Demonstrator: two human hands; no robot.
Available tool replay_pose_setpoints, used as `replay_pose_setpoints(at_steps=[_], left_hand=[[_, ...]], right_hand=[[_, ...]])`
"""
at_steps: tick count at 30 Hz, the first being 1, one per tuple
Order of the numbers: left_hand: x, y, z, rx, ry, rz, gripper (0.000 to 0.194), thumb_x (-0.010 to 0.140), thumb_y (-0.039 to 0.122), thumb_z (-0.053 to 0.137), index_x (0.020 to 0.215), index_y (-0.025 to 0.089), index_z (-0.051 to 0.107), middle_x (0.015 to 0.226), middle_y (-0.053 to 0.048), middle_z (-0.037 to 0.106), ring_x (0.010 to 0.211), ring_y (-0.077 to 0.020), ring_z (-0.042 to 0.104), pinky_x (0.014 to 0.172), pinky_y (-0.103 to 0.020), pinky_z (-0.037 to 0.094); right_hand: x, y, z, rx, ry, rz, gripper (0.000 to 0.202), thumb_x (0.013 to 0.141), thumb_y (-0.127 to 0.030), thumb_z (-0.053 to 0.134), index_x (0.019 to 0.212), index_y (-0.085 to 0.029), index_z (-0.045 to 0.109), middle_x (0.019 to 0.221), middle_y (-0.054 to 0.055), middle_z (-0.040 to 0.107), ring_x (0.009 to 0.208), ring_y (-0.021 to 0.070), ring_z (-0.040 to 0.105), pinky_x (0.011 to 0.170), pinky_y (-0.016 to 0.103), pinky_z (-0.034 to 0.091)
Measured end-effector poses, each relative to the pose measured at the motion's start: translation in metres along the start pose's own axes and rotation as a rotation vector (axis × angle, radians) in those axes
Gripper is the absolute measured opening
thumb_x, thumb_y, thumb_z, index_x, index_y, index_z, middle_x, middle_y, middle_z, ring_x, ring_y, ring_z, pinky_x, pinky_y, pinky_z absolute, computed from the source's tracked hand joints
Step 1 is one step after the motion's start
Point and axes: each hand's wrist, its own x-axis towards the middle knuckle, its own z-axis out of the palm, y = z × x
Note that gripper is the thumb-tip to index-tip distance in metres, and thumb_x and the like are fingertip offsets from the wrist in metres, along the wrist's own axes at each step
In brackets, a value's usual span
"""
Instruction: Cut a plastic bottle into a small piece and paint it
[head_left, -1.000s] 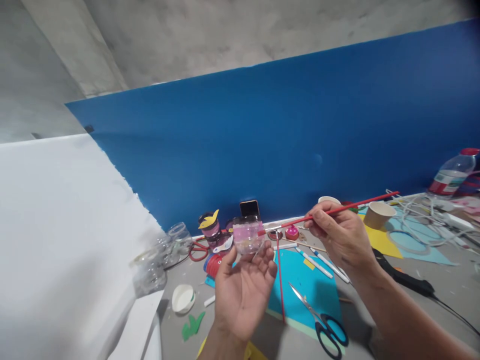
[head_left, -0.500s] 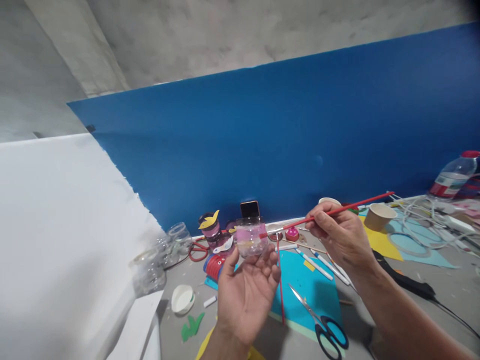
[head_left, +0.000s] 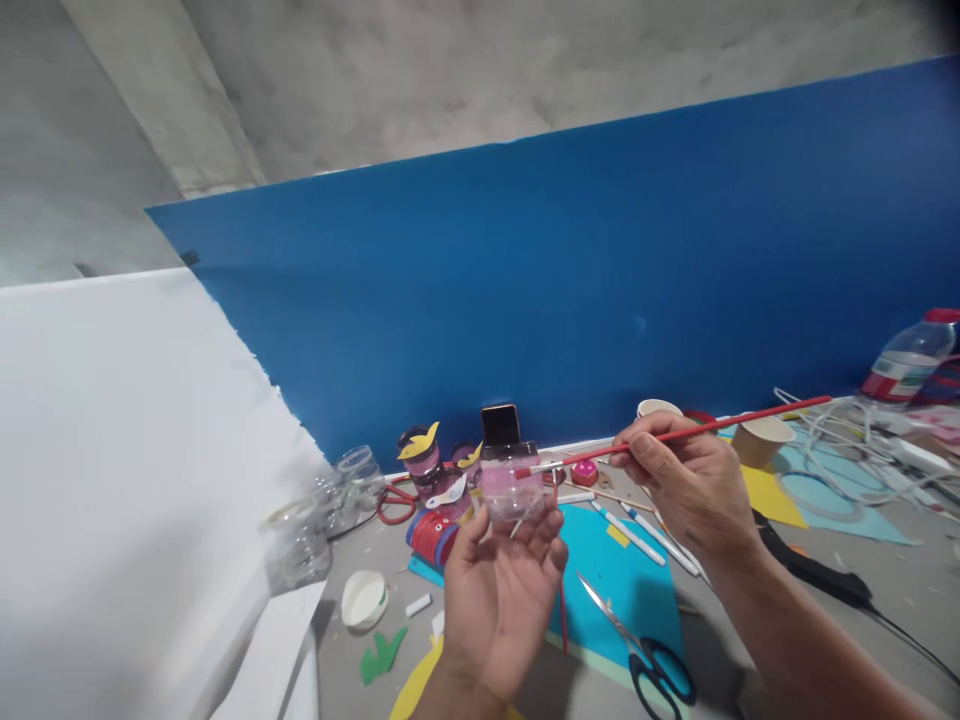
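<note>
A cut clear plastic bottle piece [head_left: 511, 497], partly coated in pink, rests in the fingers of my left hand [head_left: 504, 590], which is turned palm up. My right hand [head_left: 682, 475] pinches a long red-handled paintbrush [head_left: 720, 420] around its middle. The brush's reddish bristles meet the pink side of the bottle piece, or lie just in front of it; I cannot tell exactly. Just beyond my right fingers sits a small pink paint pot [head_left: 584, 472]. Behind the bottle piece a phone [head_left: 499, 424] stands against the blue board.
Black-handled scissors [head_left: 637, 645] lie on blue paper [head_left: 592, 560] beside several markers [head_left: 630, 532]. Clear bottle pieces [head_left: 300, 535] and decorated pink cups [head_left: 420, 455] are on the left. Cables [head_left: 847, 450], a paper cup [head_left: 761, 440] and a water bottle [head_left: 907, 360] stand right, above a black glue gun [head_left: 814, 565].
The bottle piece has shifted slightly right in my left hand's fingers. My right hand has moved a little, bringing the brush tip left across the pink side.
</note>
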Motion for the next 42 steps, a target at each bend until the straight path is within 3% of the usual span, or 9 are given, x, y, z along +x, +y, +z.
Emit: replay_pose_setpoints(at_steps=[16, 27, 35, 42], left_hand=[[-0.002, 0.0, 0.002, -0.063, 0.0, -0.062, 0.044, 0.101, 0.037, 0.049, 0.097, 0.004, 0.078, 0.095, -0.019, 0.08, 0.082, -0.0272, 0.077, 0.07, -0.035, 0.061], [-0.001, 0.0, -0.002, -0.096, -0.068, -0.102, 0.045, 0.1, 0.04, 0.049, 0.098, 0.005, 0.077, 0.094, -0.018, 0.08, 0.081, -0.0259, 0.077, 0.07, -0.033, 0.06], [-0.002, 0.0, -0.002, -0.104, -0.037, -0.131, 0.053, 0.102, 0.043, 0.045, 0.099, 0.001, 0.076, 0.091, -0.021, 0.079, 0.076, -0.0249, 0.076, 0.069, -0.033, 0.06], [0.001, -0.004, -0.003, -0.07, -0.035, -0.104, 0.044, 0.1, 0.038, 0.049, 0.096, 0.005, 0.078, 0.095, -0.02, 0.08, 0.08, -0.0267, 0.077, 0.069, -0.034, 0.06]], right_hand=[[0.004, -0.002, 0.0, -0.01, 0.03, -0.002, 0.031, 0.084, -0.047, 0.085, 0.077, -0.02, 0.073, 0.068, 0.003, 0.073, 0.057, 0.0131, 0.068, 0.051, 0.02, 0.055], [0.008, 0.002, -0.006, 0.004, 0.089, -0.038, 0.03, 0.084, -0.047, 0.085, 0.08, -0.02, 0.072, 0.067, 0.001, 0.071, 0.058, 0.011, 0.064, 0.051, 0.019, 0.048], [0.009, -0.001, -0.004, 0.021, 0.077, -0.042, 0.031, 0.083, -0.047, 0.086, 0.079, -0.019, 0.072, 0.066, 0.001, 0.071, 0.056, 0.0106, 0.065, 0.05, 0.018, 0.049], [0.004, 0.001, -0.001, -0.016, 0.038, -0.044, 0.033, 0.085, -0.049, 0.084, 0.077, -0.019, 0.072, 0.063, 0.001, 0.07, 0.053, 0.0111, 0.066, 0.048, 0.018, 0.053]])
